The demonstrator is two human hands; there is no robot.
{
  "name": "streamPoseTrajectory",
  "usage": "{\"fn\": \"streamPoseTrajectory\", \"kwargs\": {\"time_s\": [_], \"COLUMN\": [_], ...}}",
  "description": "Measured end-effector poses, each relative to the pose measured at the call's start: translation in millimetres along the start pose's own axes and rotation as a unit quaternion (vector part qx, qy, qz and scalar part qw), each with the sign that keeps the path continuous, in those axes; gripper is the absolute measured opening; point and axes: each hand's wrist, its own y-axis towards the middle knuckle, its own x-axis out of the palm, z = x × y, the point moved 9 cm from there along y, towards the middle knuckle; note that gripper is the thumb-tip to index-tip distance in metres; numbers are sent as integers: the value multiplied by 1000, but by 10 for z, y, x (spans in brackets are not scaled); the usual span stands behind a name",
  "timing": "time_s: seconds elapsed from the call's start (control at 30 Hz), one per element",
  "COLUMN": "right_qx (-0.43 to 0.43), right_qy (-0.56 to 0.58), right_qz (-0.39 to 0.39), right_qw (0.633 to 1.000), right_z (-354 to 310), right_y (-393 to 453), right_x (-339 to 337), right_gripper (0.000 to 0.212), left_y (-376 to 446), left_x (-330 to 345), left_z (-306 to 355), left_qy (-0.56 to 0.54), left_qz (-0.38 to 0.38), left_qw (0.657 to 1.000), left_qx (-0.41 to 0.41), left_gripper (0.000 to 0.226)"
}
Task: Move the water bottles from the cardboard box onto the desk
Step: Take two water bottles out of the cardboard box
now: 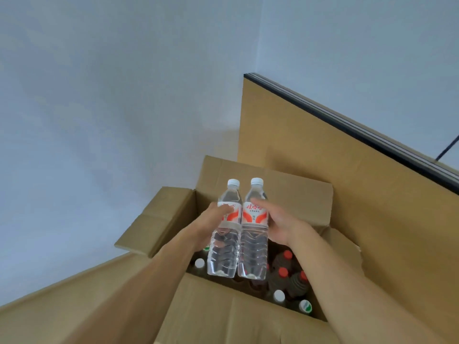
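Two clear ribbed plastic water bottles were held upright, side by side and touching, above the open cardboard box (248, 324). The left hand (211, 222) curled round the left bottle (224, 234); the right hand (278, 227) gripped the right bottle (254, 234). Both had white caps and red-and-white labels. Below, red-capped bottles (288, 255) and white-capped bottles (278, 295) stood in the box.

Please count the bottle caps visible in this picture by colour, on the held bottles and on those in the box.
White caps: 4, two on the held water bottles, two in the cardboard box at and
Red caps: 3
Green and white caps: 1
Total: 8 clearly visible; a green bit is mostly hidden, so not counted.
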Motion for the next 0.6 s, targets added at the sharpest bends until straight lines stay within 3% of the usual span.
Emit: {"fn": "streamPoseTrajectory", "kwargs": {"time_s": [0.23, 0.47, 0.6], "right_qx": [31, 64, 73], "right_qy": [-59, -83, -134], "right_qz": [-68, -195, -288], "right_qw": [995, 975, 945], "right_z": [130, 409, 648], "right_y": [261, 228, 87], "right_x": [697, 1770, 2426], "right_gripper": [65, 57, 51], "left_y": [-445, -1201, -1774], "left_x": [-715, -1418, -1764], "left_z": [-73, -208, -320], "left_qy": [-39, -124, -151], "left_qz": [147, 229, 236], "left_qw": [986, 962, 955], "left_qx": [65, 86, 99], "left_gripper": [56, 39, 31]}}
